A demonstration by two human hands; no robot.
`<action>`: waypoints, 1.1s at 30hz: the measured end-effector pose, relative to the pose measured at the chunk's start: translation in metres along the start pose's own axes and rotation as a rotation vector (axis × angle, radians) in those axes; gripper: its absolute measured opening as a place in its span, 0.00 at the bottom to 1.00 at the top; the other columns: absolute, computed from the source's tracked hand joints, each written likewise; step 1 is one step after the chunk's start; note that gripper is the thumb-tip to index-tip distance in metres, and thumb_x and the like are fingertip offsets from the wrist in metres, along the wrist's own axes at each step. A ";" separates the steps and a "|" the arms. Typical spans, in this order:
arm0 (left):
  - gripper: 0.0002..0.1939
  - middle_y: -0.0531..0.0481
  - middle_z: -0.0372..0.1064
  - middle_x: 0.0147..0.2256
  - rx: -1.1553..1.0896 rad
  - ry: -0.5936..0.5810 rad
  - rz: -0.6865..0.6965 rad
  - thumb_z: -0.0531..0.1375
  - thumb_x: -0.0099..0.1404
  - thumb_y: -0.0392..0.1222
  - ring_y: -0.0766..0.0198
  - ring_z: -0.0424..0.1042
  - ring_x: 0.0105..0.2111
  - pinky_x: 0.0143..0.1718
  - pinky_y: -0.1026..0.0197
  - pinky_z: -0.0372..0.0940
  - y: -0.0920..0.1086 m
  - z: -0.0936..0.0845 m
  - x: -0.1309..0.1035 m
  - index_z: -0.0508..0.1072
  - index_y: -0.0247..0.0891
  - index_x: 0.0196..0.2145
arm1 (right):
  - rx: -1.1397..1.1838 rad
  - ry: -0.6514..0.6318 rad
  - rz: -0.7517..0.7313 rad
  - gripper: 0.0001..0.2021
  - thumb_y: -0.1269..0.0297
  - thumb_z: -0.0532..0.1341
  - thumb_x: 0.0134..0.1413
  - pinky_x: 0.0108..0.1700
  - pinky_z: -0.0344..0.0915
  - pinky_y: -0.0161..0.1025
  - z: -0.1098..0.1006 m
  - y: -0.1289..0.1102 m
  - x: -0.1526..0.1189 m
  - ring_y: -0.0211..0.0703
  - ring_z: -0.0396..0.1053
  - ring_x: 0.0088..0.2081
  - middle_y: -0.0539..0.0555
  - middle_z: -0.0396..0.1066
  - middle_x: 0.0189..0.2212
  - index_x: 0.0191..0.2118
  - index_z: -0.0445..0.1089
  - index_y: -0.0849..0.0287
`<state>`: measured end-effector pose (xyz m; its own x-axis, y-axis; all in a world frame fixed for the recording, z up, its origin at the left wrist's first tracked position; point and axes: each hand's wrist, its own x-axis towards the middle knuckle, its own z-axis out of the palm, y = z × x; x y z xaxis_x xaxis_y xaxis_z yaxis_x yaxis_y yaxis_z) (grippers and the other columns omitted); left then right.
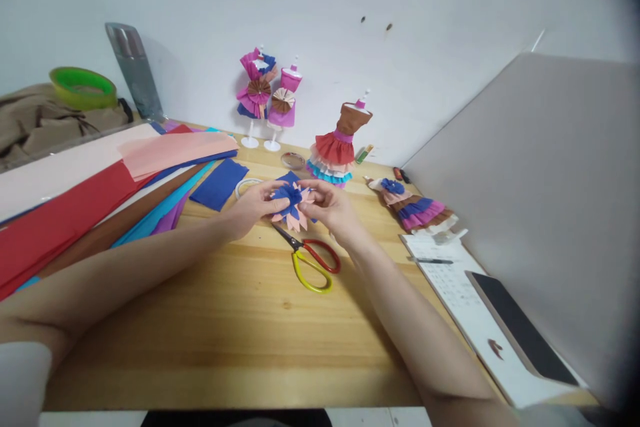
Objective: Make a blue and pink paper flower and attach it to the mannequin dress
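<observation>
Between both hands is a paper flower (294,203), with blue petals in the middle and pale pink pointed petals around them. My left hand (260,202) pinches its left side, thumb over the blue part. At the right edge, my right hand (327,205) has its fingers closed on the petals. Just below lie scissors (311,260) with one red and one yellow handle, blades pointing up-left. Behind the flower, partly covered, is a piece of blue paper (289,179). A folded blue paper (220,184) and a roll of white tape (245,185) lie left of it.
Stacked coloured paper strips (75,207) cover the left of the table. Three small dress forms in paper dresses (336,153) stand at the wall; another paper dress (415,203) lies at right. A notebook (450,280) bears a pen and a phone (520,327). Green tape (83,87) sits at far left.
</observation>
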<state>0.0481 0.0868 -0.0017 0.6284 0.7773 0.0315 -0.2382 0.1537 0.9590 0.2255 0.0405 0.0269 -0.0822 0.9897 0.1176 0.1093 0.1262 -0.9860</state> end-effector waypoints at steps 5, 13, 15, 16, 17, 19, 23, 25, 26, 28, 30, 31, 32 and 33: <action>0.19 0.43 0.75 0.31 -0.054 -0.035 -0.171 0.67 0.54 0.51 0.64 0.73 0.30 0.30 0.65 0.66 0.001 0.001 -0.003 0.76 0.31 0.35 | 0.003 0.091 -0.051 0.18 0.61 0.68 0.36 0.33 0.64 0.38 0.005 0.005 0.003 0.37 0.66 0.25 0.47 0.69 0.24 0.37 0.67 0.57; 0.16 0.45 0.74 0.26 0.182 -0.006 -0.067 0.67 0.53 0.49 0.65 0.71 0.27 0.30 0.65 0.64 0.009 0.002 -0.004 0.74 0.30 0.26 | -0.011 0.016 -0.070 0.24 0.51 0.66 0.43 0.38 0.65 0.39 0.003 0.007 0.000 0.41 0.69 0.35 0.52 0.72 0.35 0.46 0.68 0.57; 0.15 0.46 0.73 0.24 0.243 -0.015 -0.064 0.66 0.54 0.48 0.66 0.70 0.25 0.29 0.65 0.63 0.011 0.004 -0.005 0.74 0.31 0.26 | -0.027 -0.013 -0.065 0.23 0.54 0.69 0.39 0.37 0.64 0.38 0.004 0.009 0.002 0.40 0.68 0.33 0.51 0.71 0.33 0.43 0.69 0.57; 0.15 0.48 0.72 0.22 0.258 -0.014 -0.056 0.66 0.54 0.48 0.67 0.69 0.24 0.28 0.65 0.62 0.012 0.005 -0.006 0.74 0.31 0.26 | -0.028 -0.025 -0.048 0.21 0.55 0.69 0.37 0.35 0.64 0.37 0.004 0.010 0.002 0.39 0.67 0.30 0.50 0.71 0.30 0.39 0.70 0.58; 0.14 0.49 0.71 0.21 0.259 -0.009 -0.044 0.66 0.54 0.48 0.68 0.68 0.23 0.27 0.66 0.61 0.012 0.006 -0.006 0.73 0.32 0.26 | -0.023 -0.027 -0.025 0.18 0.56 0.69 0.36 0.33 0.62 0.37 0.005 0.012 0.003 0.37 0.65 0.27 0.48 0.69 0.26 0.34 0.69 0.58; 0.15 0.52 0.69 0.20 0.223 0.004 -0.012 0.67 0.52 0.48 0.70 0.65 0.21 0.25 0.67 0.58 0.011 0.006 -0.006 0.72 0.32 0.27 | -0.002 -0.007 0.020 0.15 0.57 0.69 0.35 0.29 0.59 0.35 0.005 0.015 0.005 0.34 0.61 0.23 0.46 0.65 0.21 0.26 0.65 0.58; 0.15 0.52 0.69 0.20 0.164 0.004 -0.005 0.67 0.52 0.48 0.69 0.66 0.21 0.25 0.67 0.58 0.005 0.003 -0.003 0.70 0.33 0.29 | -0.004 0.033 0.039 0.15 0.59 0.67 0.36 0.28 0.56 0.34 0.004 0.018 0.006 0.33 0.59 0.21 0.44 0.62 0.18 0.21 0.58 0.57; 0.15 0.50 0.71 0.22 0.176 -0.022 -0.047 0.66 0.53 0.48 0.69 0.66 0.21 0.25 0.66 0.58 0.002 0.000 -0.002 0.71 0.33 0.30 | -0.021 0.011 0.039 0.15 0.58 0.66 0.37 0.28 0.58 0.35 0.004 0.019 0.005 0.33 0.59 0.21 0.44 0.62 0.17 0.21 0.58 0.56; 0.15 0.50 0.71 0.22 0.190 -0.027 -0.065 0.66 0.53 0.49 0.69 0.66 0.21 0.25 0.66 0.57 0.001 0.000 -0.002 0.71 0.33 0.30 | -0.032 -0.001 0.041 0.15 0.58 0.66 0.38 0.28 0.58 0.35 0.004 0.019 0.005 0.34 0.59 0.21 0.44 0.62 0.17 0.21 0.57 0.56; 0.15 0.51 0.69 0.21 0.217 -0.016 -0.075 0.66 0.53 0.49 0.70 0.64 0.20 0.24 0.66 0.56 0.000 0.000 -0.002 0.70 0.33 0.26 | -0.053 -0.019 0.046 0.14 0.57 0.65 0.40 0.28 0.59 0.36 0.003 0.020 0.005 0.34 0.59 0.20 0.44 0.62 0.17 0.23 0.58 0.56; 0.15 0.53 0.67 0.19 0.226 0.013 -0.060 0.67 0.51 0.48 0.71 0.63 0.20 0.24 0.67 0.56 0.001 0.001 -0.002 0.68 0.34 0.23 | -0.076 -0.013 0.029 0.12 0.57 0.64 0.41 0.29 0.60 0.36 0.003 0.021 0.005 0.35 0.61 0.22 0.45 0.65 0.19 0.25 0.61 0.56; 0.15 0.53 0.66 0.19 0.223 0.025 -0.048 0.67 0.50 0.47 0.71 0.62 0.20 0.24 0.67 0.56 0.001 0.001 -0.003 0.68 0.34 0.23 | -0.101 0.000 0.002 0.12 0.58 0.64 0.41 0.31 0.62 0.37 0.002 0.021 0.005 0.37 0.64 0.24 0.47 0.67 0.22 0.28 0.63 0.57; 0.15 0.54 0.66 0.18 0.220 0.031 -0.038 0.67 0.50 0.47 0.71 0.62 0.19 0.24 0.67 0.56 0.002 0.002 -0.003 0.68 0.34 0.22 | -0.141 0.017 -0.037 0.13 0.59 0.65 0.40 0.34 0.64 0.39 0.002 0.021 0.005 0.39 0.67 0.28 0.49 0.70 0.27 0.32 0.65 0.57; 0.14 0.54 0.65 0.18 0.222 0.036 -0.027 0.67 0.50 0.47 0.72 0.61 0.19 0.24 0.67 0.56 0.002 0.002 -0.002 0.68 0.34 0.22 | -0.194 0.034 -0.088 0.16 0.60 0.65 0.40 0.37 0.65 0.40 0.002 0.020 0.004 0.42 0.69 0.33 0.52 0.72 0.33 0.37 0.66 0.58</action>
<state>0.0476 0.0841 0.0012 0.6042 0.7969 -0.0014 -0.0504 0.0399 0.9979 0.2250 0.0470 0.0077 -0.0668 0.9756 0.2091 0.2917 0.2195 -0.9310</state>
